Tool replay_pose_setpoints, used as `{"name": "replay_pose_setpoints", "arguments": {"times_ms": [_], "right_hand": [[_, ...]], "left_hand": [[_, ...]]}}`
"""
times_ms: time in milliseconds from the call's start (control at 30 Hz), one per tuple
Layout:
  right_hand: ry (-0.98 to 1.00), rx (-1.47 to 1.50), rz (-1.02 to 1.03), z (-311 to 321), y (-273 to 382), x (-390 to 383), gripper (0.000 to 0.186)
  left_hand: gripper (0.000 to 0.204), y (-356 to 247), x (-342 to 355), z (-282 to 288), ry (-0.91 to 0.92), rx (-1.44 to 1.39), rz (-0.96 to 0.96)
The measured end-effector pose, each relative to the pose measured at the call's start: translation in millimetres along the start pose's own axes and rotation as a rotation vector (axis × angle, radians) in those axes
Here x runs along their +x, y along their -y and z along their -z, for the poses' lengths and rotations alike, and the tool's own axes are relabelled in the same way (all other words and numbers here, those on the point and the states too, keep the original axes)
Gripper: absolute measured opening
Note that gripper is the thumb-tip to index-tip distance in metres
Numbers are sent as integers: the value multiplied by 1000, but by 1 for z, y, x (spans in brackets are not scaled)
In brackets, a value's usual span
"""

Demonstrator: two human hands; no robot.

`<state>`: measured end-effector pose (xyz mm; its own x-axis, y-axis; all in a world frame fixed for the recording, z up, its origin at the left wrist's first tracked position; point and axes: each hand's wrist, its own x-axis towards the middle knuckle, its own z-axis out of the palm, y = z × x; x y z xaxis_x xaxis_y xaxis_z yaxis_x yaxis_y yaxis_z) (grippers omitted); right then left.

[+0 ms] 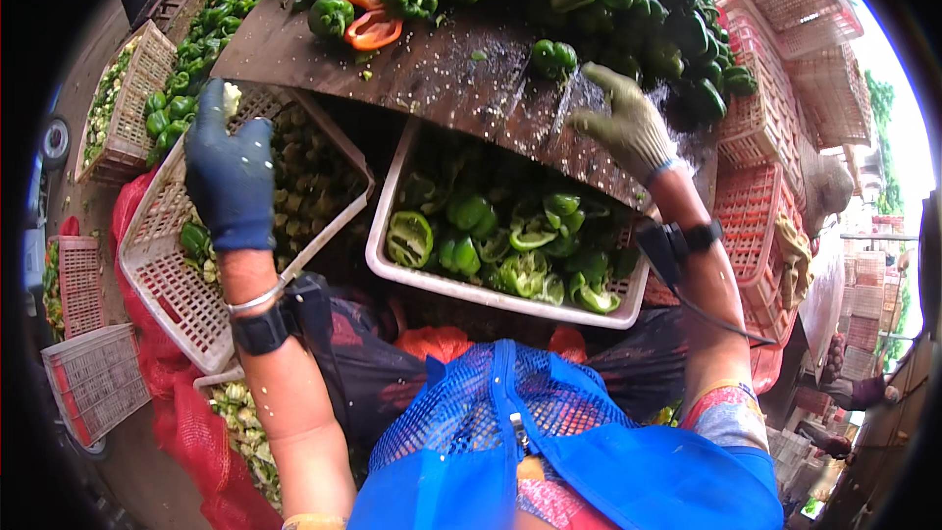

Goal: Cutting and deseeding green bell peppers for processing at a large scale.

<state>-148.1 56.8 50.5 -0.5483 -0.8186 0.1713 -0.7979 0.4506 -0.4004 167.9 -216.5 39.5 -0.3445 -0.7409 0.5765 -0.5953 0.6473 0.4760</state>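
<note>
My left hand point(232, 177), in a dark blue glove, is raised over a tilted pale crate point(177, 275) of pepper cores and scraps. Its thumb and fingers are apart, and a whitish pepper core point(232, 100) shows beside the fingertips; whether it is still touching them is unclear. At the wooden board's point(432, 69) right side, my right hand point(628, 123) in a yellowish knit glove has its fingers spread, with nothing seen in them. A whole green bell pepper point(554, 59) sits just left of those fingers. Below the board, a pale crate point(500, 302) holds cut green pepper pieces point(525, 275).
A big heap of green peppers point(628, 0) covers the board's far side, near orange pepper pieces point(374, 29). Stacked crates point(756, 206) rise at the right. Red mesh sacks point(196, 432) and another crate point(93, 383) stand at the left. Seeds are scattered over the board.
</note>
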Motion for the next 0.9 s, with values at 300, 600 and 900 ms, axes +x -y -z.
{"name": "replay_pose_setpoints", "arguments": {"times_ms": [300,600,900], "right_hand": [[-13,-230,41,-87,-1,65,27],[-2,-312,-300,-75,-17,115,41],[613,1295,-580,-4,71,-4,44]], "left_hand": [[40,-75,-37,-50,371,-372,-129],[43,-97,-65,-76,504,-715,24],[78,-127,-58,-66,865,-1077,45]]}}
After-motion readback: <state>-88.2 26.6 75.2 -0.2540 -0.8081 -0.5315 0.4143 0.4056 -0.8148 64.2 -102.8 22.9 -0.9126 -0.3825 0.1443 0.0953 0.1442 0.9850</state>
